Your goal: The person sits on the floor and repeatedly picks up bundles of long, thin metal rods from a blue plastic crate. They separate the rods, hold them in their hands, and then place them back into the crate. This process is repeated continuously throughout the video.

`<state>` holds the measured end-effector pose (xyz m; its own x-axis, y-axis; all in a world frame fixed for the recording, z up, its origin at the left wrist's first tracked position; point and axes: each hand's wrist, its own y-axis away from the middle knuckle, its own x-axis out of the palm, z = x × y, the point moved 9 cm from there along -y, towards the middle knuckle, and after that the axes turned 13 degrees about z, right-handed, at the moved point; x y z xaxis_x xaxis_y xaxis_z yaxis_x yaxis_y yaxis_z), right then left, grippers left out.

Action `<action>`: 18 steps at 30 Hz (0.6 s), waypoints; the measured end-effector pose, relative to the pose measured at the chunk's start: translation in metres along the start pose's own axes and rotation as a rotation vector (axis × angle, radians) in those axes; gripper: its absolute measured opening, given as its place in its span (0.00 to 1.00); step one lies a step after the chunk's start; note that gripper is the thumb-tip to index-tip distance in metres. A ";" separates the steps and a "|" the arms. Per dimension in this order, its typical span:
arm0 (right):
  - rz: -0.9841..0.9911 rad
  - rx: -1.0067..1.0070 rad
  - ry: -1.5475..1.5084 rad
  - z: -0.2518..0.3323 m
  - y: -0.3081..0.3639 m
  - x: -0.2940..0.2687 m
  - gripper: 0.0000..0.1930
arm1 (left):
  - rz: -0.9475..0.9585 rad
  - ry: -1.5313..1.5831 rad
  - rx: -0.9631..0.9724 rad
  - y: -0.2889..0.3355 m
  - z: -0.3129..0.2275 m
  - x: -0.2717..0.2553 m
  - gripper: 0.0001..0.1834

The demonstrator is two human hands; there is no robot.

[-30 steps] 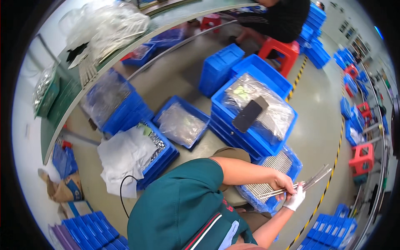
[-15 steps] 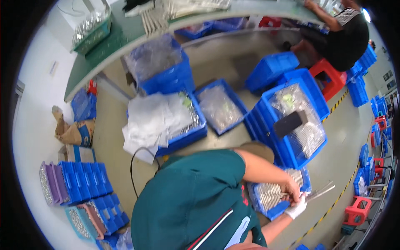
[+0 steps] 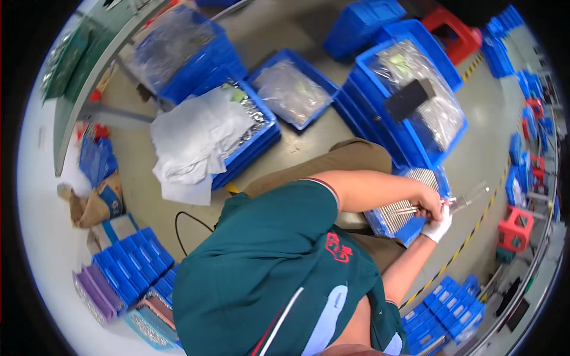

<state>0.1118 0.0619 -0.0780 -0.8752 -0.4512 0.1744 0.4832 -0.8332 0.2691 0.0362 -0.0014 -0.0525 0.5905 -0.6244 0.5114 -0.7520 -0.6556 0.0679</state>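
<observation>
My bare left hand (image 3: 430,202) is closed on several thin metal rods (image 3: 407,210), whose ends poke out to its left. Right against it, my right hand (image 3: 438,226) wears a white glove, and its fingers are closed too. From beside the glove, more slender rods (image 3: 472,197) stick out to the right, blurred by motion. Both hands are over the right side of a blue bin (image 3: 409,232) lined with plastic. Rows of pale, slim rods (image 3: 389,217) lie in that bin. The fingertips are partly hidden where the hands meet.
Beyond my hands stands a stack of blue crates (image 3: 380,127), bagged parts and a dark flat object (image 3: 409,99) on top. Another crate with white sheets (image 3: 199,127) is farther left. A shallow blue crate (image 3: 297,89) sits between them. At right is a red stool (image 3: 515,228).
My view has turned and tilted, so the crates sit higher and the workbench has mostly left the picture. Both hands stay together by the bin, the rods still in them.
</observation>
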 end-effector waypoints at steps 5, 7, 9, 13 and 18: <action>-0.113 -0.121 0.005 0.007 0.013 -0.018 0.12 | 0.078 0.042 -0.012 -0.005 0.000 0.016 0.17; -0.203 -0.160 0.062 0.017 0.028 -0.023 0.13 | 0.072 0.042 -0.011 -0.009 -0.001 0.020 0.17; -0.307 -0.177 0.147 0.029 0.043 -0.027 0.13 | 0.020 0.017 -0.005 -0.003 -0.012 0.017 0.17; -0.424 -0.148 0.236 0.046 0.070 -0.026 0.16 | -0.276 0.069 0.117 0.003 -0.033 -0.029 0.16; -0.345 -0.113 0.251 0.057 0.086 -0.012 0.14 | -0.481 0.367 0.356 0.012 -0.055 -0.064 0.17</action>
<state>0.1653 0.0140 -0.0030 -0.9702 -0.1925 -0.1471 0.1681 -0.9721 0.1634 -0.0266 0.0536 -0.0372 0.6490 -0.0875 0.7557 -0.2534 -0.9615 0.1063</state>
